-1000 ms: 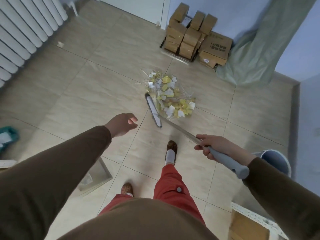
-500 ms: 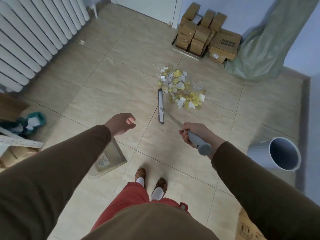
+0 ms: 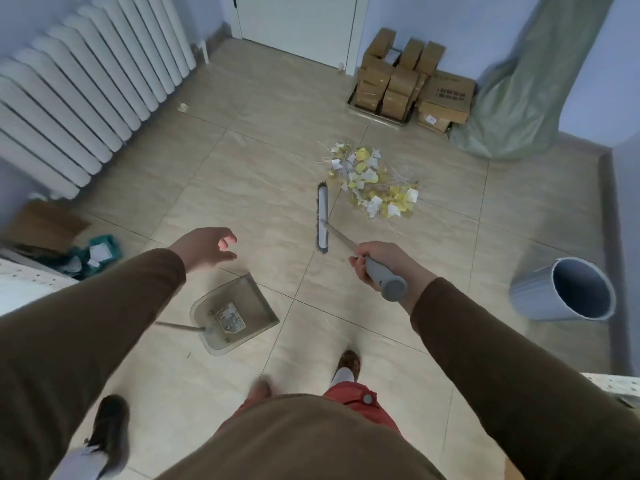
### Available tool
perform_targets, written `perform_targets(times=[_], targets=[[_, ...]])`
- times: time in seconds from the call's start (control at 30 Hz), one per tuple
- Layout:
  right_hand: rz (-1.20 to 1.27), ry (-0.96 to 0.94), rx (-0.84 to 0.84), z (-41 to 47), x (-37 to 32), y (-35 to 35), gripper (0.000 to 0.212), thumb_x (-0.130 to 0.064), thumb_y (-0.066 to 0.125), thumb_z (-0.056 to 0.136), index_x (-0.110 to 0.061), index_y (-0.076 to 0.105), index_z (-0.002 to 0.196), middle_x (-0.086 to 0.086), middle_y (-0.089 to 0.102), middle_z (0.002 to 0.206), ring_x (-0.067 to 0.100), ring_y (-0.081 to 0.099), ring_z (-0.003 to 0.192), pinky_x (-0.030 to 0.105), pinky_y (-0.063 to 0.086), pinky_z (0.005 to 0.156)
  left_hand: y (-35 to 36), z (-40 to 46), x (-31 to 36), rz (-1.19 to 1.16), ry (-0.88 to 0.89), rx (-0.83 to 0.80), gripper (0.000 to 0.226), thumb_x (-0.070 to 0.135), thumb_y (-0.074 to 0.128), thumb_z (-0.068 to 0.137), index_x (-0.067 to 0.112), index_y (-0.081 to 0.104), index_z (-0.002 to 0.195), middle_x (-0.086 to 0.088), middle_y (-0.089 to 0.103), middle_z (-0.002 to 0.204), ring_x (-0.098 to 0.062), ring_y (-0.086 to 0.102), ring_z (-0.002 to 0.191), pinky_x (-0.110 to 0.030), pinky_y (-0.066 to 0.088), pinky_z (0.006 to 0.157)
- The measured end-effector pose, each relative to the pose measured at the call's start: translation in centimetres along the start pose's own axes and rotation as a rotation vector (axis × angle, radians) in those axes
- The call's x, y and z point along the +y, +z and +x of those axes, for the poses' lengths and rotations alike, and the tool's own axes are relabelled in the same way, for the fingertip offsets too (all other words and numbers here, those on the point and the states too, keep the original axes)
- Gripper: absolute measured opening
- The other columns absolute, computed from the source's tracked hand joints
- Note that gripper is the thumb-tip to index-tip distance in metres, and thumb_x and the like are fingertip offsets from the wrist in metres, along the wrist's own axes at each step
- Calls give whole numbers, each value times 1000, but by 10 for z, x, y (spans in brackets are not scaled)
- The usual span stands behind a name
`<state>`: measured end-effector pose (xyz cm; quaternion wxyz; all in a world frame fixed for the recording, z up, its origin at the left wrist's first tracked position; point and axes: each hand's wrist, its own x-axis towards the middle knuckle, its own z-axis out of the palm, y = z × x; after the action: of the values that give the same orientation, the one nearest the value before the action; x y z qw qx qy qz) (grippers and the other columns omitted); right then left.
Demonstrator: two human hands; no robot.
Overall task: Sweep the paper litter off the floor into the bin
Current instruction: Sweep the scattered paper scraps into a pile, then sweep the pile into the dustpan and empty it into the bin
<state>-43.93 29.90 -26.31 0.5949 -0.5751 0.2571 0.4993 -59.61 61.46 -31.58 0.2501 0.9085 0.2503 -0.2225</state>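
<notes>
A heap of yellow and white paper litter [image 3: 372,181] lies on the tiled floor ahead. A grey broom head [image 3: 322,218] rests on the floor just left of the heap, apart from it. My right hand [image 3: 375,263] grips the broom's grey handle near its end. My left hand [image 3: 207,247] hovers with fingers apart and nothing in it, above and beyond a clear dustpan [image 3: 235,315] that lies flat on the floor. A grey bin [image 3: 561,291] stands at the right, tilted in this view, its mouth open toward me.
A white radiator [image 3: 86,98] lines the left wall. Stacked cardboard boxes [image 3: 408,84] and a green sack [image 3: 523,98] fill the far right corner beside a white door [image 3: 294,22]. A teal bag [image 3: 100,249] and shelf parts lie at left. My feet [image 3: 346,367] stand below.
I have stepped back, so the dustpan and bin show fully. The broom head has pulled a little away from the heap. My left hand has opened its fingers.
</notes>
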Motion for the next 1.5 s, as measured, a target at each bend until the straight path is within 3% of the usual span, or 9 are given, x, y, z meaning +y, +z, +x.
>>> perform_targets(times=[0.47,0.63,0.73,0.93,1.07,1.23,1.37,1.43,1.5], targets=[[-6,-23,-53,-15,66,85,8,-5,50,95,-1,49,101,15,51,91,7,49,34,16,46,38,-23,-89,-118,218,-168,-73,56,44,76,83,24,56,132,-2,63,133,-22,61,116,-38,50,103],[-17,-10,-55,-17,82,98,10,-6,51,94,-1,50,103,15,51,94,7,48,35,16,46,38,-27,-110,-143,335,-278,-137,64,53,74,81,25,53,136,-2,61,136,-21,64,111,-33,50,100],[-47,1,-54,-20,88,102,10,-7,52,94,-2,51,102,13,52,94,7,49,37,16,46,39,-25,-116,-151,416,-315,-167,62,45,74,83,27,51,137,-2,59,139,-22,60,121,-33,49,103],[-59,-5,-72,-23,98,105,10,-7,54,92,-3,52,101,13,53,93,7,50,42,16,48,42,-30,-118,-165,494,-339,-79,63,29,78,79,28,48,135,-6,65,130,-24,66,110,-38,56,94],[-90,-8,-63,-24,103,109,10,-8,53,93,-3,52,101,12,54,93,7,50,42,16,47,43,-37,-125,-170,359,-389,-28,71,29,79,80,21,40,139,-12,67,120,-25,69,97,-38,59,87],[-109,-17,-84,-26,108,115,6,-7,51,94,-3,52,98,9,52,84,6,48,43,16,44,46,-31,-118,-167,140,-334,35,52,17,80,80,16,54,125,-3,66,91,-17,69,71,-36,60,82],[-100,-7,-82,-27,108,119,4,-7,51,94,-3,52,95,10,52,85,6,49,40,15,46,43,-31,-104,-144,-10,-236,193,43,26,82,78,14,59,113,-4,69,90,-22,68,77,-41,60,81],[-99,-10,-77,-29,108,119,6,-7,52,94,-3,53,98,11,53,89,6,50,40,16,47,43,-32,-92,-129,-75,-256,148,36,31,79,80,10,65,105,-6,72,89,-22,70,79,-41,60,84],[-103,-22,-69,-30,107,116,7,-7,53,93,-3,53,99,12,53,91,6,50,41,16,48,43,-34,-81,-113,-179,-309,39,27,23,78,82,4,68,98,-12,74,84,-25,73,80,-42,62,83]])
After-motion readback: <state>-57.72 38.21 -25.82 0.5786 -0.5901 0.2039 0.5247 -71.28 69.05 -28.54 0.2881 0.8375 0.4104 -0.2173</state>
